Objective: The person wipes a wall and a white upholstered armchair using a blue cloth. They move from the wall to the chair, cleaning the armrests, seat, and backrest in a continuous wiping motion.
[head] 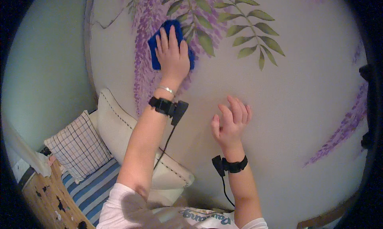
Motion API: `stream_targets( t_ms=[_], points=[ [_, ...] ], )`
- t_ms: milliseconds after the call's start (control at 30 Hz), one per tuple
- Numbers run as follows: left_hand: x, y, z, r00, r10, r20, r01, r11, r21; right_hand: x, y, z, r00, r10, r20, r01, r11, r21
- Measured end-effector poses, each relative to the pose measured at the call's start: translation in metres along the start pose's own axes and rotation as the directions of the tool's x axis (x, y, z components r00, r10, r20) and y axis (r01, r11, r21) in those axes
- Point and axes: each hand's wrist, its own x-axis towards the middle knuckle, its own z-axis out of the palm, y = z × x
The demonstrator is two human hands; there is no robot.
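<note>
My left hand presses a folded blue cloth against a painted wall. The fingers are spread over the cloth, and its corners stick out around them. Under and beside it runs a hanging cluster of purple painted flowers. Lower and to the right, my right hand is raised by a plain part of the wall with its fingers loosely bent and thumb apart. It holds nothing; whether it touches the wall I cannot tell. Green painted leaves spread above it.
At lower left, a cream padded headboard stands by the wall, with a checked pillow and blue striped bedding. A green wall meets the mural at left. Black wrist straps with cables are on both arms.
</note>
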Motion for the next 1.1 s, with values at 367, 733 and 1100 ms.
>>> stream_targets(
  t_ms=[367, 733, 1100],
  points=[
    [-0.129, 0.001, -0.023, 0.807, 0.529, 0.262, -0.549, 0.836, 0.004, 0.0, -0.022, 0.036, 0.996, -0.086, 0.013, 0.086, 0.995, -0.041],
    [-0.166, -0.03, -0.03, 0.965, 0.003, 0.261, 0.01, 0.999, -0.051, -0.009, -0.032, 0.052, 0.978, -0.126, 0.167, 0.135, 0.99, -0.044],
    [-0.109, -0.079, -0.023, 0.97, -0.134, 0.204, 0.135, 0.991, 0.009, -0.02, -0.034, 0.061, 0.94, -0.113, 0.323, 0.15, 0.984, -0.092]
  ],
)
